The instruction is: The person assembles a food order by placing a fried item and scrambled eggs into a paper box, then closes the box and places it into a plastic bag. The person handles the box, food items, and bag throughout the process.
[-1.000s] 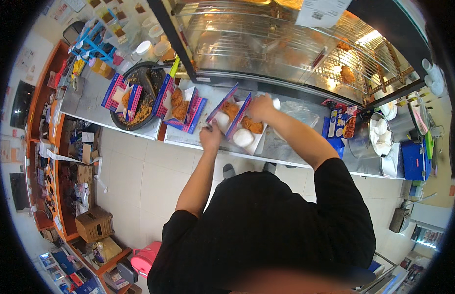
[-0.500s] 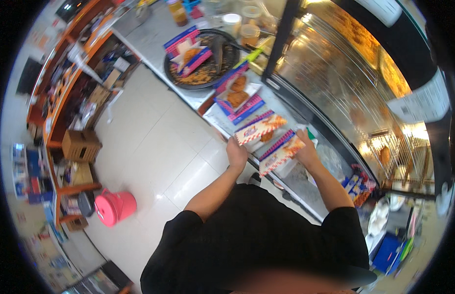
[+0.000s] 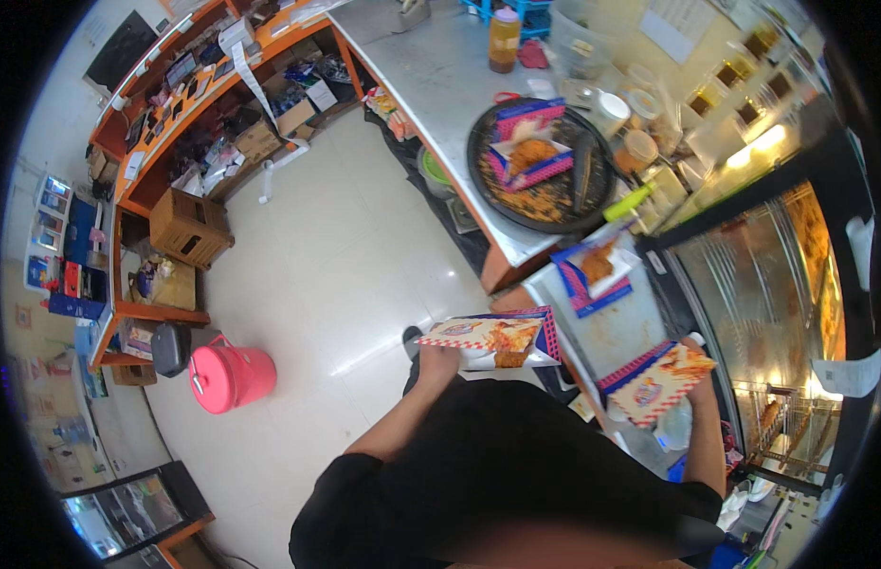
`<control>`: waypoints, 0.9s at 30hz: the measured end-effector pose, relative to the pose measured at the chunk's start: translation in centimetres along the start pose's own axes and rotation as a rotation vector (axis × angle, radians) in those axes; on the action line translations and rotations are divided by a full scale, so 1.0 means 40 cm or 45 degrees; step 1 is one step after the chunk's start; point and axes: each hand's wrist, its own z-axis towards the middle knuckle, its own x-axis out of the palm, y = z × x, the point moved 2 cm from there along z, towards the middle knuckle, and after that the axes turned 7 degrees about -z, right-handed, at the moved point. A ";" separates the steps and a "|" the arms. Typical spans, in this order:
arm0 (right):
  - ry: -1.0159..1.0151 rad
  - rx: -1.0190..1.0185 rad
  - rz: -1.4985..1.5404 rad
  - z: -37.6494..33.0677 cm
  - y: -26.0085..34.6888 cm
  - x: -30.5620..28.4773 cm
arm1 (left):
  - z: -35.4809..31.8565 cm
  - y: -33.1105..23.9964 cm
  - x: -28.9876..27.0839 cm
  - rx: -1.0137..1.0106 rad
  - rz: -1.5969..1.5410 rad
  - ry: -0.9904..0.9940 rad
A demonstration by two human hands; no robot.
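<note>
- Left hand (image 3: 438, 358), at centre frame, arm bent and reaching forward, grips a printed food box (image 3: 492, 339) by its near edge, over the floor.
- Right hand (image 3: 694, 353), right of centre, arm stretched up, holds a second checkered box (image 3: 654, 381) above the steel counter (image 3: 611, 327).

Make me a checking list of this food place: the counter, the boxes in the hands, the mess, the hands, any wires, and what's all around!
Surface: grey counter, partly bare.
Job's things: open food box with fried food in the left hand; second food box in the right hand.
Clutter: round black tray with fried food and a box; another filled box; cups, jars, a sauce bottle.
Grippers: both hands shut on their boxes.
Cables: nothing seen.
Surroundings: glass warming case, orange shelves, pink bucket, tiled floor.
</note>
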 end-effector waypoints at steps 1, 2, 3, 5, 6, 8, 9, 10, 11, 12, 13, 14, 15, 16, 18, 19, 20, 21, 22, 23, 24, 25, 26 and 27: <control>-0.021 0.070 0.070 0.019 0.034 -0.007 | 0.020 0.022 -0.078 -0.115 -0.043 0.020; 0.000 0.034 -0.064 0.050 0.083 -0.005 | 0.037 0.041 -0.163 -0.283 -0.280 -0.074; 0.049 0.088 -0.100 0.080 0.127 0.003 | 0.061 0.055 -0.239 -0.334 -0.337 -0.125; 0.104 -0.192 -0.421 0.191 0.246 0.032 | 0.126 0.092 -0.398 -0.358 -0.450 -0.289; 0.135 -0.139 -0.301 0.245 0.304 0.053 | 0.161 0.101 -0.474 -0.171 -0.367 -0.358; 0.186 0.006 -0.077 0.367 0.442 0.111 | 0.245 0.133 -0.605 -0.157 -0.166 -0.419; 0.133 -0.091 -0.070 0.434 0.518 0.142 | 0.294 0.155 -0.650 -0.207 -0.047 -0.425; 0.079 -0.183 -0.062 0.511 0.601 0.175 | 0.349 0.168 -0.699 -0.133 0.080 -0.411; 0.069 -0.247 -0.037 0.587 0.687 0.203 | 0.407 0.180 -0.751 -0.127 0.030 -0.478; 0.059 -0.312 -0.013 0.663 0.765 0.232 | 0.459 0.195 -0.780 -0.208 -0.078 -0.548; 0.066 -0.391 -0.037 0.757 0.840 0.261 | 0.524 0.207 -0.804 -0.224 -0.202 -0.641; 0.072 -0.471 -0.060 0.852 0.914 0.290 | 0.603 0.222 -0.832 -0.320 -0.149 -0.606; 0.048 -0.593 -0.139 0.960 0.981 0.317 | 0.687 0.229 -0.850 -0.285 -0.158 -0.683; 0.073 -0.578 -0.081 1.067 1.035 0.348 | 0.776 0.234 -0.861 -0.207 -0.194 -0.795; 0.118 -0.554 -0.019 1.288 1.122 0.413 | 0.957 0.246 -0.888 -0.148 -0.232 -0.913; 0.095 -0.620 0.046 1.395 1.156 0.452 | 1.048 0.255 -0.897 -0.174 -0.236 -0.916; 0.164 -0.581 0.028 1.504 1.185 0.493 | 1.139 0.259 -0.917 -0.204 -0.251 -0.943; 0.178 -0.619 0.095 1.606 1.208 0.537 | 1.231 0.267 -0.924 -0.213 -0.264 -0.945; 0.191 -0.588 0.066 1.717 1.230 0.580 | 1.327 0.270 -0.936 -0.233 -0.291 -0.962; 0.207 -0.505 0.064 1.823 1.255 0.615 | 1.419 0.266 -0.957 -0.254 -0.329 -0.972; 0.187 -0.553 0.054 1.911 1.270 0.649 | 1.509 0.273 -0.969 -0.256 -0.296 -0.932; 0.175 -0.550 0.048 2.002 1.290 0.680 | 1.597 0.273 -0.983 -0.191 -0.244 -0.958; 0.150 -0.542 0.061 2.088 1.319 0.702 | 1.685 0.269 -1.002 -0.174 -0.213 -0.970; 0.158 -0.522 -0.004 2.167 1.350 0.721 | 1.764 0.267 -1.019 -0.153 -0.207 -1.006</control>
